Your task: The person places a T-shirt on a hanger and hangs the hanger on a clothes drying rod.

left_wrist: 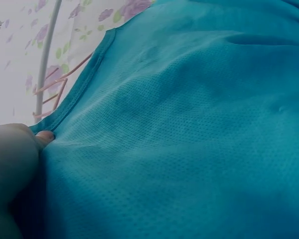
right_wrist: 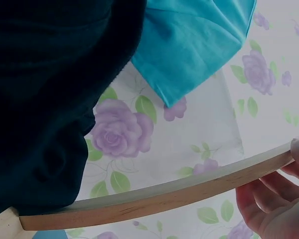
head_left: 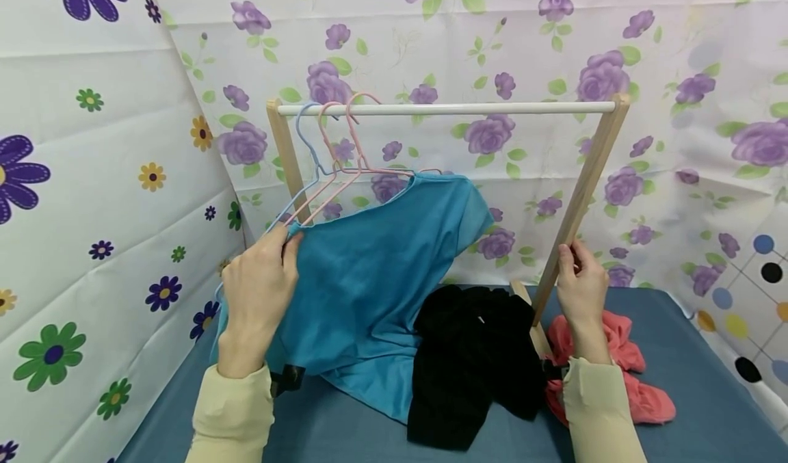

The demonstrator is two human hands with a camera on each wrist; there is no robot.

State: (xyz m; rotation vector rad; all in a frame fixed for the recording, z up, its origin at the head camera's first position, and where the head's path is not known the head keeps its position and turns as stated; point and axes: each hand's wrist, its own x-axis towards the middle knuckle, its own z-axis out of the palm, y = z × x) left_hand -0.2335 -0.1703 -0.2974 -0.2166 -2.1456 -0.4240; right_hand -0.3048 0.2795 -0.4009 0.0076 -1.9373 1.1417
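Note:
In the head view my left hand (head_left: pixel 261 278) pinches the neckline edge of a blue shirt (head_left: pixel 363 271), thumb on top. The shirt hangs slanted, its far shoulder raised on a hanger and its lower part trailing onto the table. Hooked over the rack's white rod (head_left: pixel 480 109) are a blue hanger (head_left: pixel 308 141) and two pink hangers (head_left: pixel 352 141) at the left end. With thumb and curled fingers my right hand (head_left: pixel 581 288) grips the right wooden post (head_left: pixel 575 203). The right wrist view shows that post (right_wrist: pixel 154 199) between thumb and fingers too.
A black garment (head_left: pixel 474 360) lies crumpled on the blue-grey table (head_left: pixel 345 429) by the rack's right foot. Beyond the post is a coral garment (head_left: pixel 646 401), partly behind my right forearm. Flowered cloth (head_left: pixel 431 53) hangs behind and at the left.

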